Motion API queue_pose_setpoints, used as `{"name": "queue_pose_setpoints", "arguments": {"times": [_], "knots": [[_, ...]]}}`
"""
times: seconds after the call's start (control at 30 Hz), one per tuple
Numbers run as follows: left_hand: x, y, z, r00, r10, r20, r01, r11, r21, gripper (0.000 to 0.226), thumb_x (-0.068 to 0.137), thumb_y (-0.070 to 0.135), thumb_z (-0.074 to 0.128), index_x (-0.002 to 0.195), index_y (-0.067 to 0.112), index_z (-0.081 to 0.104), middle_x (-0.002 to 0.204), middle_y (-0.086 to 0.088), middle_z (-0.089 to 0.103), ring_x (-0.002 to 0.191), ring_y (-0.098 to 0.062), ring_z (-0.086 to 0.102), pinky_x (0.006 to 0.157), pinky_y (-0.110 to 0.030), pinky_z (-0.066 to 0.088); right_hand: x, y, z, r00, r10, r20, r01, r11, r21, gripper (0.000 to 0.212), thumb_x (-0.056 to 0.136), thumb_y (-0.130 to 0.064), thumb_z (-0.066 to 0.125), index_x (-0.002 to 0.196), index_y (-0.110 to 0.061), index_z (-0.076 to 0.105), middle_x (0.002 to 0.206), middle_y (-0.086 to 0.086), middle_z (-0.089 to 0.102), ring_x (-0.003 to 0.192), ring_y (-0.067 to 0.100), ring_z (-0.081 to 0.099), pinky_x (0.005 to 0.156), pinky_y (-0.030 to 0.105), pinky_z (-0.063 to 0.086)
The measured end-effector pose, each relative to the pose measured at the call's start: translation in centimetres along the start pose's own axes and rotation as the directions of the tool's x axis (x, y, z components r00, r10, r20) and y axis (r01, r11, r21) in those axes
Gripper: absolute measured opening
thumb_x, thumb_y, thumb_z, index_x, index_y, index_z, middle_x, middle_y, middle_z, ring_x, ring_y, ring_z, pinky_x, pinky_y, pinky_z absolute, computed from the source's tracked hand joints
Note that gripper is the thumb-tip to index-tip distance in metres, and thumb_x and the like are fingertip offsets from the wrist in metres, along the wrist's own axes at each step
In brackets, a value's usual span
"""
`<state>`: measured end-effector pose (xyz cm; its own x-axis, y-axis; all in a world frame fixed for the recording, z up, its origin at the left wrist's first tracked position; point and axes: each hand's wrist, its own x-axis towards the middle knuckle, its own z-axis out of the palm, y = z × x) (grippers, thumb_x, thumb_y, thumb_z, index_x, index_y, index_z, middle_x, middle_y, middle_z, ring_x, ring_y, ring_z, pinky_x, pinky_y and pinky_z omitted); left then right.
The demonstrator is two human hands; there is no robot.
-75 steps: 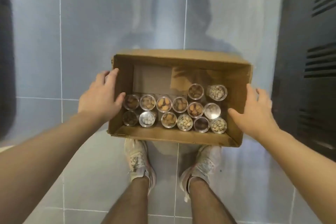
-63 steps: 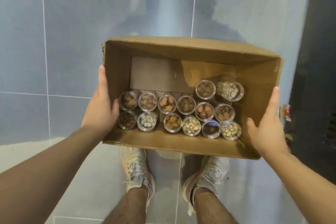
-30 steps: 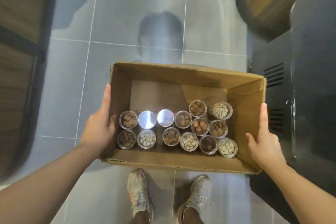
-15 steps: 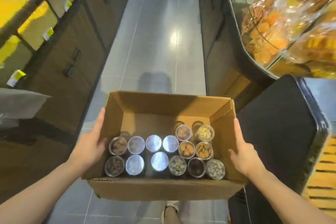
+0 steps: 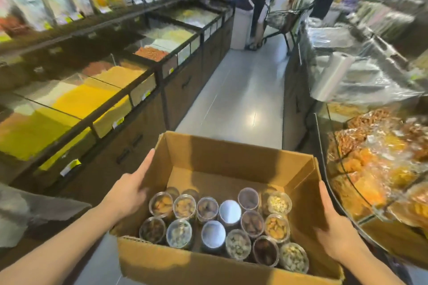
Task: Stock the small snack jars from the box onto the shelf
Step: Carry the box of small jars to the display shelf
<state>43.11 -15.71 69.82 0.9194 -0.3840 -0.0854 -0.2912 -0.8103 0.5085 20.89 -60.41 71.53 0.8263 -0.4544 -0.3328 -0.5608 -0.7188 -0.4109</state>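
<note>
An open brown cardboard box is carried above the aisle floor, pressed between the left hand and right hand, fingers straight and flat on its side walls. Inside, small clear snack jars are packed upright at the near end, with nuts visible through the lids.

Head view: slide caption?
Both hands, left and right, carry cardboard box of snack jars down shop aisle.
</note>
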Motion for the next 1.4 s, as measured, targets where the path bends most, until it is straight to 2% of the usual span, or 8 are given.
{"name": "queue_pose_setpoints", "arguments": {"times": [0.2,0.4,0.6,0.87,1.0,1.2,1.3,1.4], "knots": [[9.4,2.5,-3.4,0.999,0.036,-0.028,-0.036,0.999,-0.007,0.118,0.088,0.007,0.067,0.144,0.067,-0.018,0.097,-0.008,0.077,0.074,-0.018,0.073,0.079,-0.044,0.060,7.6,-2.5,-5.4,1.000,0.017,-0.002,-0.017,0.999,0.044,0.126,0.094,-0.005,0.064,0.130,-0.067,-0.039,0.098,0.014,0.077,0.078,0.027,0.074,0.080,0.041,0.058],[19.0,4.5,-5.8,0.998,0.053,0.026,-0.052,0.999,-0.011,0.118,0.090,0.005,0.065,0.145,0.065,-0.020,0.075,0.004,0.075,0.057,-0.010,0.068,0.060,-0.029,0.057,14.1,-6.8,-9.6,1.000,0.023,-0.019,-0.023,0.999,0.031,0.116,0.097,-0.004,0.061,0.140,-0.056,-0.034,0.067,0.000,0.067,0.053,0.012,0.064,0.062,0.024,0.053],[28.3,8.2,-7.6,0.999,0.035,0.038,-0.036,0.999,0.030,0.112,0.092,0.004,0.065,0.148,0.060,-0.014,0.049,0.011,0.059,0.048,-0.005,0.062,0.046,-0.020,0.044,23.5,-7.9,-12.7,0.997,0.073,-0.017,-0.072,0.995,0.073,0.116,0.097,-0.003,0.060,0.142,-0.056,-0.034,0.092,-0.003,0.071,0.071,0.013,0.071,0.072,0.028,0.055],[41.4,12.6,-7.7,0.999,-0.014,-0.049,0.016,0.999,0.043,0.111,0.092,0.004,0.067,0.148,0.059,-0.012,0.057,0.008,0.054,0.043,-0.010,0.058,0.044,-0.018,0.043,39.3,-9.7,-19.9,0.997,-0.021,-0.075,0.021,1.000,0.004,0.119,0.094,-0.004,0.057,0.137,-0.057,-0.040,0.100,-0.003,0.070,0.075,0.012,0.071,0.079,0.031,0.060],[48.2,13.6,-7.3,0.994,-0.018,-0.112,0.021,0.999,0.024,0.116,0.090,0.005,0.070,0.149,0.062,-0.012,0.092,0.003,0.071,0.054,-0.011,0.067,0.051,-0.026,0.055,46.7,-11.5,-24.2,0.987,-0.123,-0.108,0.119,0.992,-0.037,0.115,0.097,-0.008,0.058,0.143,-0.047,-0.039,0.114,0.000,0.062,0.087,0.012,0.067,0.085,0.031,0.058],[58.6,14.9,-7.8,0.988,-0.031,-0.151,0.031,1.000,-0.002,0.116,0.091,0.009,0.069,0.143,0.070,-0.015,0.103,-0.005,0.074,0.067,-0.013,0.072,0.066,-0.039,0.063,58.5,-12.8,-28.3,0.984,-0.140,-0.111,0.128,0.986,-0.108,0.127,0.089,-0.004,0.060,0.127,-0.060,-0.047,0.084,0.005,0.070,0.071,0.019,0.070,0.076,0.039,0.061],[63.9,15.0,-8.0,0.986,-0.025,-0.164,0.019,0.999,-0.035,0.114,0.093,0.007,0.067,0.146,0.066,-0.013,0.116,0.001,0.069,0.068,-0.010,0.073,0.060,-0.024,0.059,63.1,-15.0,-29.9,0.987,-0.122,-0.107,0.114,0.990,-0.083,0.121,0.091,-0.006,0.061,0.141,-0.052,-0.040,0.081,0.003,0.070,0.068,0.018,0.069,0.072,0.038,0.061],[69.3,14.9,-8.7,0.987,-0.002,-0.162,-0.003,1.000,-0.030,0.116,0.091,0.004,0.067,0.145,0.068,-0.014,0.105,0.006,0.071,0.062,-0.009,0.071,0.060,-0.030,0.061,67.4,-17.2,-31.4,0.987,-0.135,-0.092,0.131,0.990,-0.047,0.114,0.094,-0.007,0.059,0.147,-0.045,-0.034,0.079,-0.004,0.063,0.064,0.011,0.063,0.064,0.026,0.054]]}}
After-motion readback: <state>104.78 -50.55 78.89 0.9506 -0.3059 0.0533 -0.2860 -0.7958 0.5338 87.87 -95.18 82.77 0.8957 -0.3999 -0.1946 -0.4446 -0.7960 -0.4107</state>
